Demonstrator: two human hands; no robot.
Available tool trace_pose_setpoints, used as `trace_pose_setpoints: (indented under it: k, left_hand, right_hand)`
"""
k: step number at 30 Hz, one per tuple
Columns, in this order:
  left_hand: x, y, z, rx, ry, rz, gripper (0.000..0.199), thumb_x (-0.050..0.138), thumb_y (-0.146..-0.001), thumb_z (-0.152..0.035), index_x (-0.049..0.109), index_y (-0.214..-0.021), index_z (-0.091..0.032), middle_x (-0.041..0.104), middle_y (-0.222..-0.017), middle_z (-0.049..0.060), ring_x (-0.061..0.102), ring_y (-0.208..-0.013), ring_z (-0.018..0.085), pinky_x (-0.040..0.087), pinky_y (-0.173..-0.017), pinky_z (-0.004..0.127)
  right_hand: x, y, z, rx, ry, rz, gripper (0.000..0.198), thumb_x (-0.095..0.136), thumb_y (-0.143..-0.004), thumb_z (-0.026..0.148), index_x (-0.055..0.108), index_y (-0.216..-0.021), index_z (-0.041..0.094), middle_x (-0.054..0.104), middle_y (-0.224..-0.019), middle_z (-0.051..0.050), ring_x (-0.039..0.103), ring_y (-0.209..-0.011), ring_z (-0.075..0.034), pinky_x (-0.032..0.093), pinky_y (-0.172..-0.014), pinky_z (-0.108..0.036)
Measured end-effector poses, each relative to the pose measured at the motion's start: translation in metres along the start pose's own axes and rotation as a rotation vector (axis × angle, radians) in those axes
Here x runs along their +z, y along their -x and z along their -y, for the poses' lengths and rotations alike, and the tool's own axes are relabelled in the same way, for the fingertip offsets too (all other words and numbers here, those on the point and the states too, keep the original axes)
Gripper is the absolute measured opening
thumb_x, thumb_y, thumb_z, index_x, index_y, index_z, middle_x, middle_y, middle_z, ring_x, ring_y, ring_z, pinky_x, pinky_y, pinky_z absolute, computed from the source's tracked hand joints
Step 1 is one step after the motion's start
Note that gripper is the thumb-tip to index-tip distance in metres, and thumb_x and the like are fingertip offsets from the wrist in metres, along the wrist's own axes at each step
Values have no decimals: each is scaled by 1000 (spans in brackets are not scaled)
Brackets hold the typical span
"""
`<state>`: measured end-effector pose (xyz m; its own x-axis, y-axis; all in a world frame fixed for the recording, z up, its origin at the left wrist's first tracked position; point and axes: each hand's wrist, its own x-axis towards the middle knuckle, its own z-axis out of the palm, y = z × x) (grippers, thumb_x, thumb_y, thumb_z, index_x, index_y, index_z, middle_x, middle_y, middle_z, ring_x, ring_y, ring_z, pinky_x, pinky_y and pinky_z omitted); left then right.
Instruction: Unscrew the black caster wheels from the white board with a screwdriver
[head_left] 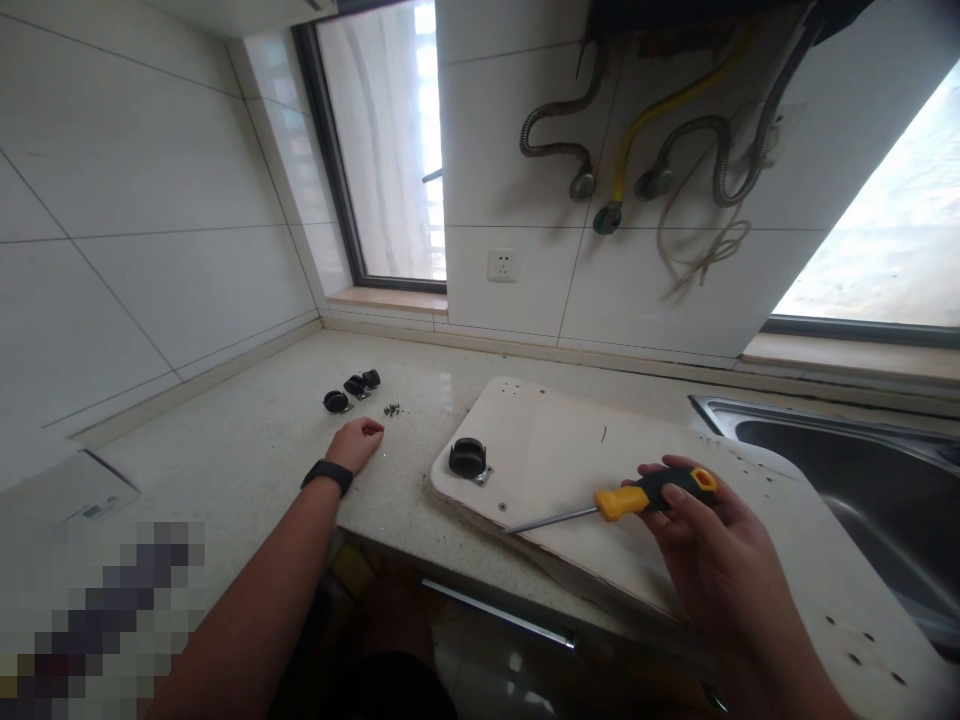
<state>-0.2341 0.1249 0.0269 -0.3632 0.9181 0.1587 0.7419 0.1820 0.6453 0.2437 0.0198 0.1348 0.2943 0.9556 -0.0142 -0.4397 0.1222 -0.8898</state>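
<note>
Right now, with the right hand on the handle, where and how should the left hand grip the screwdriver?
Probably mid-shaft, coming from the left: the right hand covers much of the screwdriver's handle, while the slim, straight shaft is bare and points toward the left hand's side. A thumb-and-finger pinch should suit it.

A broad black band, matt and smooth, circles the left wrist, left of the frame's centre; any dial or marking on it is too small to make out. The left forearm, the left hand and the right hand are bare. At the bottom centre, a black garment shows in deep shadow, its lower edge curved.
</note>
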Motion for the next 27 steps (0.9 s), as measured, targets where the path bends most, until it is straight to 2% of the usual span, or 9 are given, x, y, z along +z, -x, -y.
trace_pose_setpoints:
  k: [5,12,17,27]
  left_hand:
    - [16,-32,3,6,-119,10,20,65,-84,-22,76,-100,-19,80,-104,9,74,-97,25,54,-88,31]
    - [23,-54,1,-34,-256,13,32,66,-87,-21,66,-119,-19,79,-105,9,73,-99,26,51,-85,31]
    - [18,-58,-7,-48,-330,8,47,67,-89,-24,55,-134,-19,78,-108,12,74,-101,27,51,-85,33]
    - [13,-36,-16,19,-340,-48,41,61,-93,-25,54,-133,-18,78,-108,11,73,-103,27,51,-86,33]
  right_hand:
    - [-2,1,-3,16,1,17,50,98,-62,31,75,-106,25,77,-103,-5,75,-89,-17,63,-73,-18]
    - [-5,2,-6,2,38,20,51,98,-61,35,75,-106,26,77,-105,-4,74,-92,-18,64,-78,-22]
    - [-3,3,-6,16,65,11,51,98,-60,37,75,-105,27,77,-106,-4,73,-95,-18,62,-75,-17]
    - [-6,-4,-9,-19,89,42,48,96,-64,36,75,-106,28,77,-108,-5,73,-101,-20,62,-76,-19]
